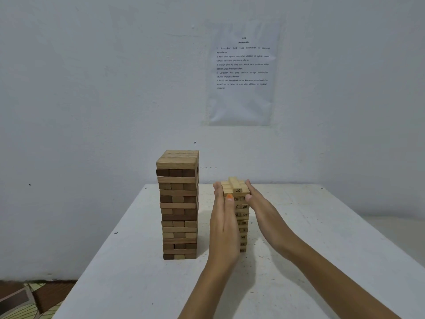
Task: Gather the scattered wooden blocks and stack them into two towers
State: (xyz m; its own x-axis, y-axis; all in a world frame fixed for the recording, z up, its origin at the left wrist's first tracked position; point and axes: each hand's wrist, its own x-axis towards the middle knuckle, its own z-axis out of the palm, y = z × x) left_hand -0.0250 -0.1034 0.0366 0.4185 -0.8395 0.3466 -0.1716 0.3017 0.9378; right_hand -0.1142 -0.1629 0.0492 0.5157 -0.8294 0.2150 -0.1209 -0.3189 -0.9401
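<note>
Grips nothing: presses left hand [224,224] and right hand [259,203] flat, fingers straight, against opposite sides of the pale tower [242,223] between them; at the fingertips, on top, a block stamped 37 [238,190]; lower between the palms, 28, 43, 30, 50; left of the left hand, apart, the darker tower [179,203] on the white table [115,284]; above the grip, a wall sheet [241,100] starting "Kumpulkan blok yang".

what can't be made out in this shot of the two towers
Head view only:
- light numbered tower: left face and parts of several numbers hidden by the left hand.
- its right face: hidden by the right hand.
- printed sheet on the wall: text too small to read.
- darker tower: back faces away from the camera.
- patterned floor covering: cut off by the bottom left corner.
</note>
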